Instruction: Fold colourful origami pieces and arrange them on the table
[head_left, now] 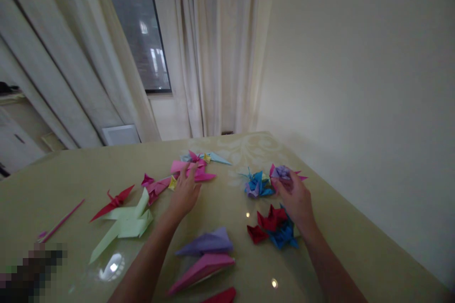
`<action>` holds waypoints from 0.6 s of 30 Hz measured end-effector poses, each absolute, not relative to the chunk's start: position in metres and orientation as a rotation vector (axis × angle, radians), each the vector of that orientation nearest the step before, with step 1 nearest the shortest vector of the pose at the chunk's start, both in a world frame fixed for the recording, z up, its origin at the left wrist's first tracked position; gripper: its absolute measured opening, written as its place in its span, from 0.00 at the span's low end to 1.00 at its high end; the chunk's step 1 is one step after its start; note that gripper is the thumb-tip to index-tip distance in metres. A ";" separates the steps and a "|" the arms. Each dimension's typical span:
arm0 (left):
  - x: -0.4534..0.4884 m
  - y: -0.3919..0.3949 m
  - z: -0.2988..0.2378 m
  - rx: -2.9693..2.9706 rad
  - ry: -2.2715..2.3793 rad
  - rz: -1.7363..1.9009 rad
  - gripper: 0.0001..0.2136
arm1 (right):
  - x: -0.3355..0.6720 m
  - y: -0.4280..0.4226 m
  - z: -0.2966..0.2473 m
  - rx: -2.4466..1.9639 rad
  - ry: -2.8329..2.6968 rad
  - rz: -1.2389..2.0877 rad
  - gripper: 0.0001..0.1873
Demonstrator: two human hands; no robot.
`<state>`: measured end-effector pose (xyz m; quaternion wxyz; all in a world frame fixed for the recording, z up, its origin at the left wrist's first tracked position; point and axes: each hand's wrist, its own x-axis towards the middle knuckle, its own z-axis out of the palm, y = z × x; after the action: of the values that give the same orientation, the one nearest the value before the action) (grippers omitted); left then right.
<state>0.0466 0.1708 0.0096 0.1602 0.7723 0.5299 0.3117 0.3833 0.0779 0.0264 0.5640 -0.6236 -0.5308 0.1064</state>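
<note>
My left hand reaches forward with its fingers stretched out, touching a pink origami piece at the far middle of the table. Around it lie a pink folded piece, small yellow paper bits and a light blue pointed paper. On the right, the fingers of my right hand are closed on a purple origami flower, with pink paper points around it. Beside that hand sits a cluster of blue origami flowers. Nearer to me are red origami flowers and a blue one.
A pale green paper crane and a red crane lie left. Purple and pink paper planes rest near me. A thin pink stick is farther left. Wall borders the table's right; curtains hang behind.
</note>
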 end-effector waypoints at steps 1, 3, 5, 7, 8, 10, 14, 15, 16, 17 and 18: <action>0.040 0.175 0.005 2.225 1.537 0.860 0.32 | 0.387 0.080 0.024 -1.456 -1.220 0.260 0.37; 0.032 0.179 -0.003 2.275 1.543 0.765 0.32 | 0.390 0.082 0.019 -1.428 -1.189 0.294 0.43; 0.030 0.180 -0.009 2.318 1.545 0.668 0.31 | 0.389 0.081 0.017 -1.410 -1.197 0.310 0.41; 0.033 0.178 -0.012 2.341 1.574 0.599 0.28 | 0.385 0.079 0.017 -1.414 -1.236 0.294 0.36; 0.035 0.177 -0.013 2.346 1.592 0.572 0.26 | 0.383 0.077 0.018 -1.416 -1.257 0.275 0.33; 0.038 0.176 -0.014 2.342 1.627 0.536 0.25 | 0.379 0.074 0.022 -1.417 -1.312 0.226 0.27; 0.038 0.177 -0.014 2.285 1.646 0.527 0.27 | 0.366 0.069 0.029 -1.383 -1.438 0.135 0.19; 0.036 0.177 -0.014 2.259 1.639 0.535 0.27 | 0.362 0.068 0.030 -1.374 -1.466 0.127 0.18; 0.034 0.178 -0.013 2.230 1.624 0.544 0.26 | 0.358 0.067 0.030 -1.367 -1.490 0.120 0.17; 0.032 0.180 -0.012 2.200 1.602 0.554 0.25 | 0.355 0.066 0.030 -1.365 -1.511 0.113 0.16; 0.030 0.181 -0.010 2.169 1.570 0.568 0.24 | 0.352 0.066 0.029 -1.365 -1.529 0.105 0.15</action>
<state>0.0301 0.1807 -0.0095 0.2010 0.7763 0.5618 0.2033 0.3521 0.0659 0.0291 0.5181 -0.5687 -0.6373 0.0439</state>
